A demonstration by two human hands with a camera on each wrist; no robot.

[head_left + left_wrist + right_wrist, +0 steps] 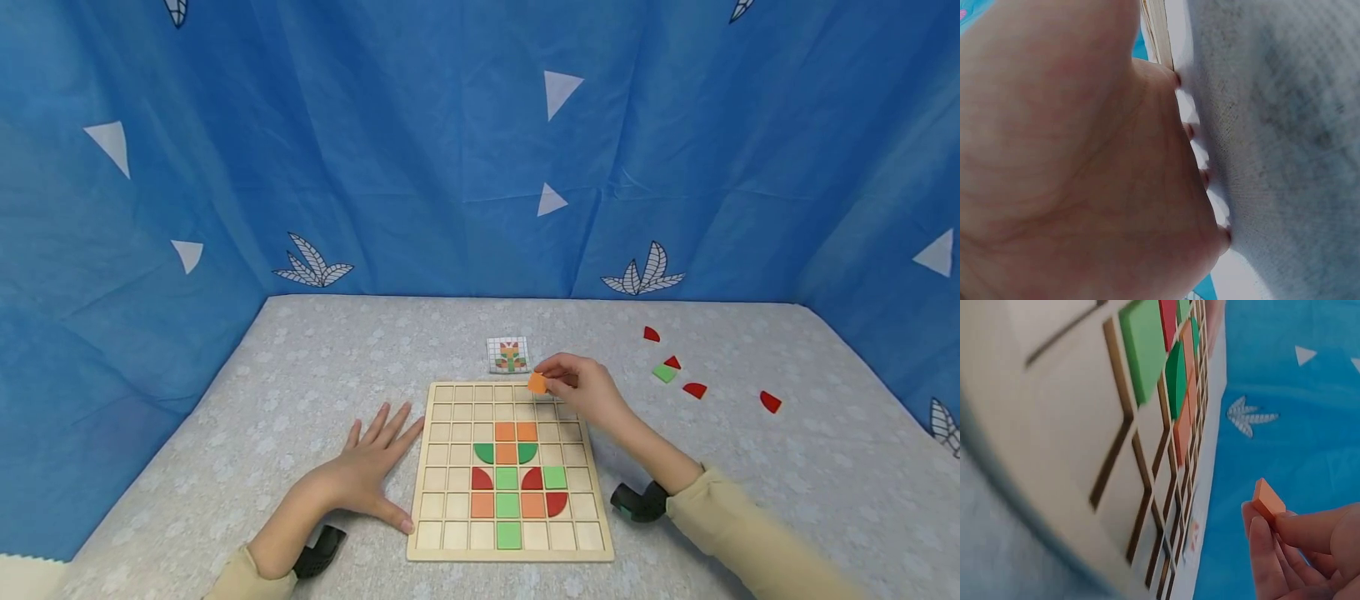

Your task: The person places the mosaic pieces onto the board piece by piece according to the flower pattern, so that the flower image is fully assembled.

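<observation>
orange square, pinched by the right hand, hangs by the far edge of the wooden board; the left hand, fingers spread, touches its left edge. placing pieces seems underway; next likely calls for aligning with bare cells.

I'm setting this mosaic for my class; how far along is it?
Looks done: coloured pieces sit in cells of the wooden board.
In hand: an orange square, pinched by the right hand near the board's far edge.
Probably left: placing that and the five loose pieces on the table, one green, four red; the pattern card is too small to check.
</observation>
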